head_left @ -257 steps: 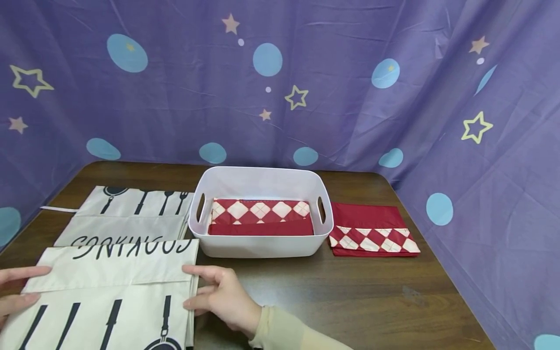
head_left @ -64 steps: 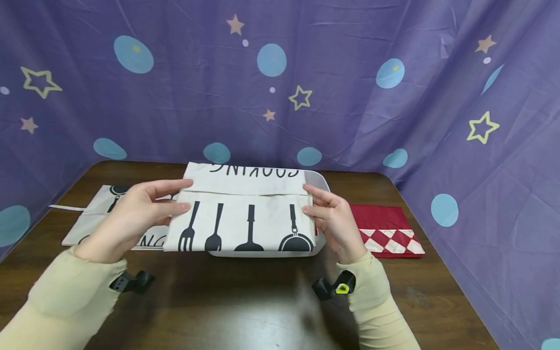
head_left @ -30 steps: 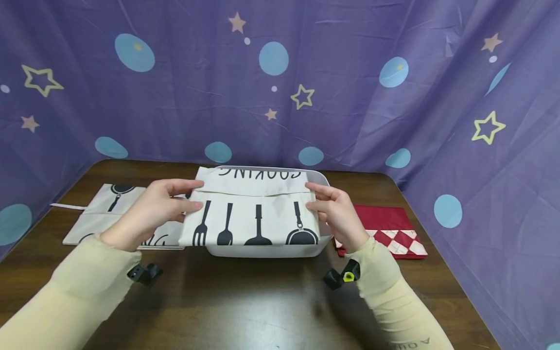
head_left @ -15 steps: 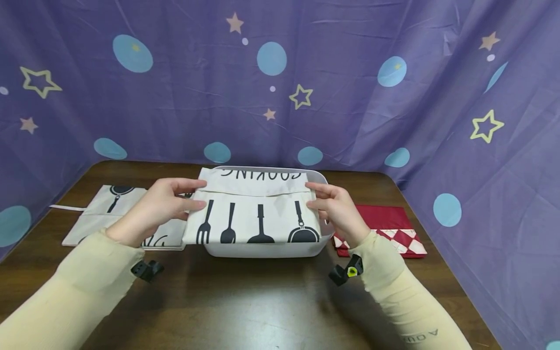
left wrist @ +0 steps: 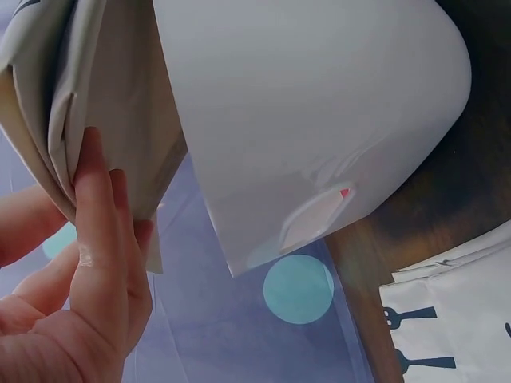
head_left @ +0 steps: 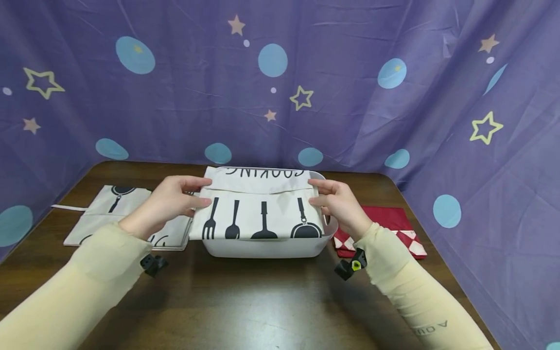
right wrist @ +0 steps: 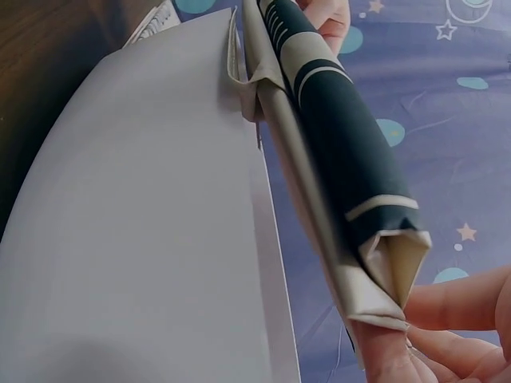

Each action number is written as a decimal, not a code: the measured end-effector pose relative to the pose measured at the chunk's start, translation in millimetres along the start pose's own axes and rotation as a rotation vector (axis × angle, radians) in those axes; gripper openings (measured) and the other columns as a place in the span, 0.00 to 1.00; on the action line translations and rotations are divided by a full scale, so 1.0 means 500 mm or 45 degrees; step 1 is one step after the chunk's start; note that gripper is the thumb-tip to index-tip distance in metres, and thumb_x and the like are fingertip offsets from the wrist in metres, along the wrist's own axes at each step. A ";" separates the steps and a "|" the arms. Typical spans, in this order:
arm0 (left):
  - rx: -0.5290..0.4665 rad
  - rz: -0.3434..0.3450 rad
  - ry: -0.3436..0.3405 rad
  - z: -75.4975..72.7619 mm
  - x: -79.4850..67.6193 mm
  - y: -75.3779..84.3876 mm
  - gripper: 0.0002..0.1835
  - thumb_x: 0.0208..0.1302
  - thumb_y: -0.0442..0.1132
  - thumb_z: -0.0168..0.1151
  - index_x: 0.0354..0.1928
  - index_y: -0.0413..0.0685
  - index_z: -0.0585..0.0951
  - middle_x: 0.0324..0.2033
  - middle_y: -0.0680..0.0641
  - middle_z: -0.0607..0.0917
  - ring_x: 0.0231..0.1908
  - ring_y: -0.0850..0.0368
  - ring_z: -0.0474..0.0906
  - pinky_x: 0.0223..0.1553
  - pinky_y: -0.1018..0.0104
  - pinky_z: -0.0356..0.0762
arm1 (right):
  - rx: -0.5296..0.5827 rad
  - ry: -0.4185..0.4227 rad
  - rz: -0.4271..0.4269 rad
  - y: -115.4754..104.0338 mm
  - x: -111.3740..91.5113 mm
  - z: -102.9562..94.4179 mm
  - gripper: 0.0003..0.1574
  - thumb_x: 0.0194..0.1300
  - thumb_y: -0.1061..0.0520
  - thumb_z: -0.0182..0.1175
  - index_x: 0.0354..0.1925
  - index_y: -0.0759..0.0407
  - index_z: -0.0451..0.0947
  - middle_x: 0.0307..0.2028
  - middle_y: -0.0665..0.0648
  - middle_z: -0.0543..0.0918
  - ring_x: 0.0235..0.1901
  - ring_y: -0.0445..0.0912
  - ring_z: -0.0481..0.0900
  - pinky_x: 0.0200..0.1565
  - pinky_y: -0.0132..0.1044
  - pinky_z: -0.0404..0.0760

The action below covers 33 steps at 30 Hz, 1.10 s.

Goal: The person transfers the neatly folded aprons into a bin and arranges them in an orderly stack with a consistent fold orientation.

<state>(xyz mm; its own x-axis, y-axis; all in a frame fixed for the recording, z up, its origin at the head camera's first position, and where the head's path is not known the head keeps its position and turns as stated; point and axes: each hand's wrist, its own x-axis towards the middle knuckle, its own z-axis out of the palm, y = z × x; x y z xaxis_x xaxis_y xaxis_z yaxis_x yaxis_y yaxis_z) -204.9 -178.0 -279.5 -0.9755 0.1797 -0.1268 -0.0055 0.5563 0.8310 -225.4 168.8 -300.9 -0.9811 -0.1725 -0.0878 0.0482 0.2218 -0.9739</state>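
A folded white apron, printed with black utensils and the word COOKING, is held over the white bin. My left hand pinches its left edge between thumb and fingers. On the opposite edge, the right hand pinches likewise. In the left wrist view, the folded layers sit between the fingers beside the bin's wall. From the right wrist, the rolled front fold appears above the bin's rim, and thumb and fingers hold its corner. The apron hides most of the bin's inside.
Left of the bin lies another folded white apron with a white strap. A folded red cloth with a diamond-patterned band lies to the right, partly behind my right arm. Behind the brown table hangs a purple curtain.
The white apron left the table's near left and came over the bin, covering the red cloth seen inside earlier. Over the last second, both hands have shifted it slightly right and farther back.
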 end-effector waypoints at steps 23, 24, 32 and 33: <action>0.001 0.000 0.015 0.011 0.029 0.016 0.32 0.66 0.35 0.64 0.71 0.38 0.67 0.69 0.33 0.68 0.51 0.46 0.77 0.36 0.68 0.84 | -0.020 -0.001 0.034 -0.001 0.026 -0.017 0.35 0.63 0.68 0.58 0.69 0.62 0.69 0.65 0.65 0.72 0.49 0.47 0.79 0.43 0.32 0.83; 0.000 0.008 0.015 0.011 0.029 0.017 0.32 0.66 0.34 0.64 0.71 0.38 0.67 0.69 0.32 0.68 0.51 0.46 0.77 0.36 0.68 0.84 | -0.019 0.002 0.029 -0.002 0.027 -0.017 0.35 0.63 0.68 0.58 0.69 0.62 0.69 0.65 0.65 0.72 0.48 0.46 0.79 0.42 0.32 0.83; -0.026 0.023 0.016 0.016 0.036 0.021 0.32 0.66 0.32 0.63 0.71 0.36 0.67 0.70 0.32 0.66 0.58 0.43 0.73 0.36 0.70 0.82 | -0.045 0.026 0.025 0.001 0.031 -0.022 0.35 0.63 0.67 0.58 0.69 0.62 0.69 0.63 0.66 0.73 0.46 0.45 0.78 0.41 0.32 0.83; -0.027 0.017 0.017 0.017 0.037 0.021 0.32 0.66 0.32 0.63 0.71 0.36 0.67 0.70 0.32 0.66 0.58 0.43 0.73 0.36 0.70 0.82 | -0.048 0.027 0.030 0.003 0.032 -0.022 0.35 0.63 0.67 0.58 0.69 0.62 0.69 0.63 0.66 0.73 0.46 0.45 0.78 0.41 0.32 0.83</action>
<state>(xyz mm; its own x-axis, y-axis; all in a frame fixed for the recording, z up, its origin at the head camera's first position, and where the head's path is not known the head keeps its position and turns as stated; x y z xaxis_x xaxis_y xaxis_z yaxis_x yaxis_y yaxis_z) -221.0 -161.8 -277.6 -0.9784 0.1762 -0.1081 0.0033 0.5364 0.8440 -243.3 177.1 -301.3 -0.9835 -0.1466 -0.1057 0.0645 0.2616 -0.9630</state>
